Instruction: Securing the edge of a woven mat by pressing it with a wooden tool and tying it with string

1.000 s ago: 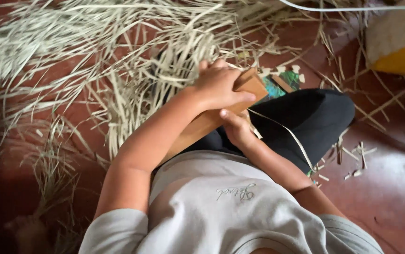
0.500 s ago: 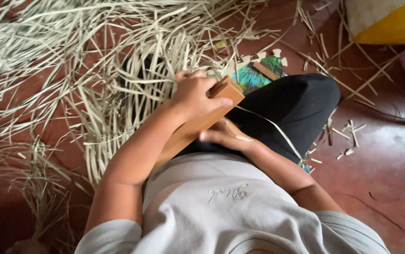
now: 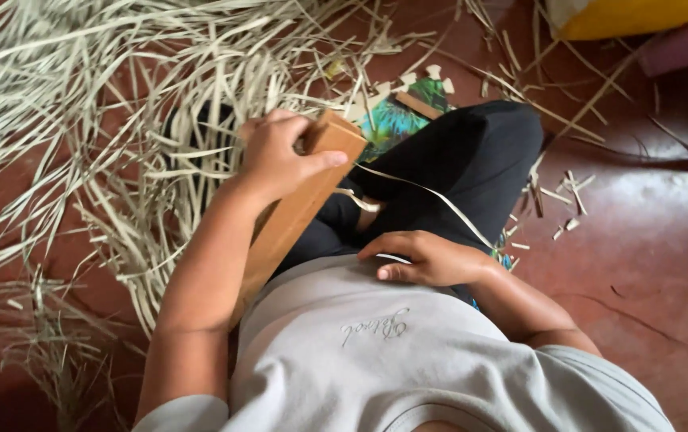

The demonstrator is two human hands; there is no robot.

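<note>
On a dark red floor [image 3: 640,240] strewn with pale dried leaf strips [image 3: 120,104], a seated person braced a wooden block [image 3: 296,216] upright against the lap, the left hand [image 3: 280,156] clamped around its top end, seemingly to keep it steady. The right hand [image 3: 428,260] rested by the waist, fingers loosely curled together on a thin strip [image 3: 432,196] running from the block across the black-trousered knee [image 3: 472,152].
</note>
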